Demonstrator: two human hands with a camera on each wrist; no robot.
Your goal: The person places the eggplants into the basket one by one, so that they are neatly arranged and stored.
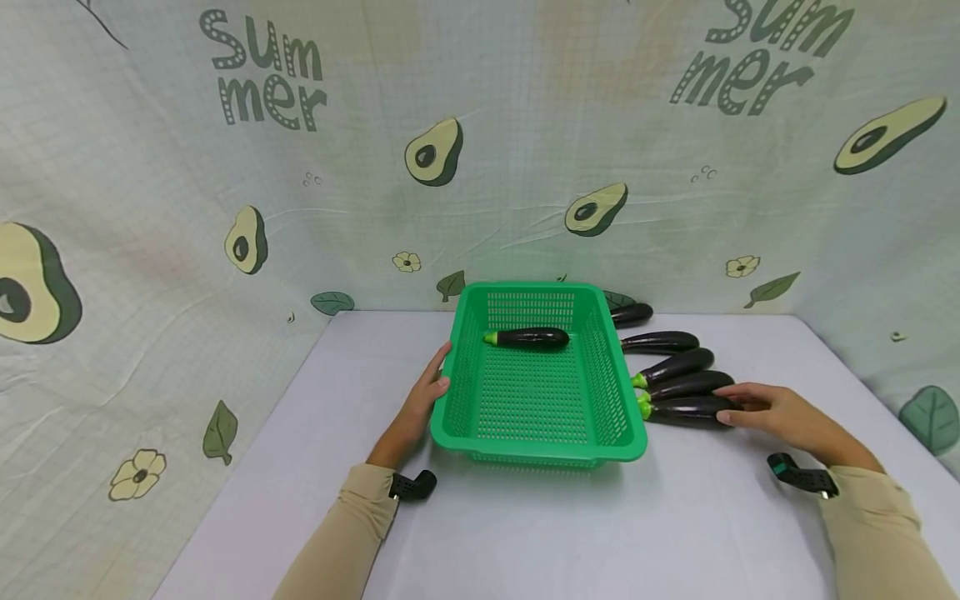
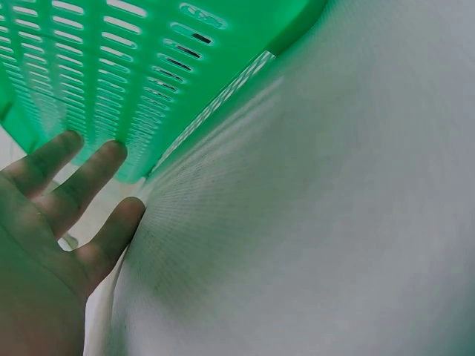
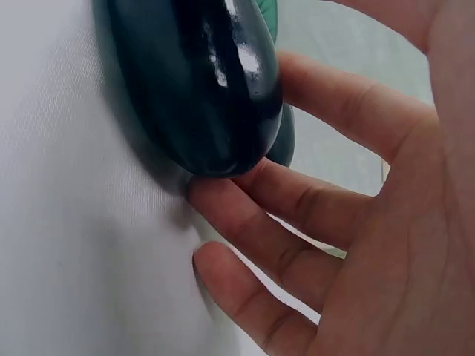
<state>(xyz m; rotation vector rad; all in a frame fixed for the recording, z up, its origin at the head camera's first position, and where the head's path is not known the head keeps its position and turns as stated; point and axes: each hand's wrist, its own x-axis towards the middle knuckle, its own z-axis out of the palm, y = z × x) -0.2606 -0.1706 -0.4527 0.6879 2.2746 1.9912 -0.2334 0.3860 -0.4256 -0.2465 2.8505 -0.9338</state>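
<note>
The nearest eggplant (image 1: 686, 411) lies on the worktop (image 1: 600, 542), inward from its right edge, the thumb and fingers of the right hand (image 1: 783, 417) curled round its blunt end, probably because its stem sits close by the basket (image 1: 525, 452). Four other eggplants (image 1: 681, 363) line up toward the far edge (visible stems facing the basket), while another eggplant (image 1: 532, 337) lies inside it. The left hand (image 1: 412, 408) rests straight, spread fingers against the basket's left wall, seemingly steadying it.
</note>
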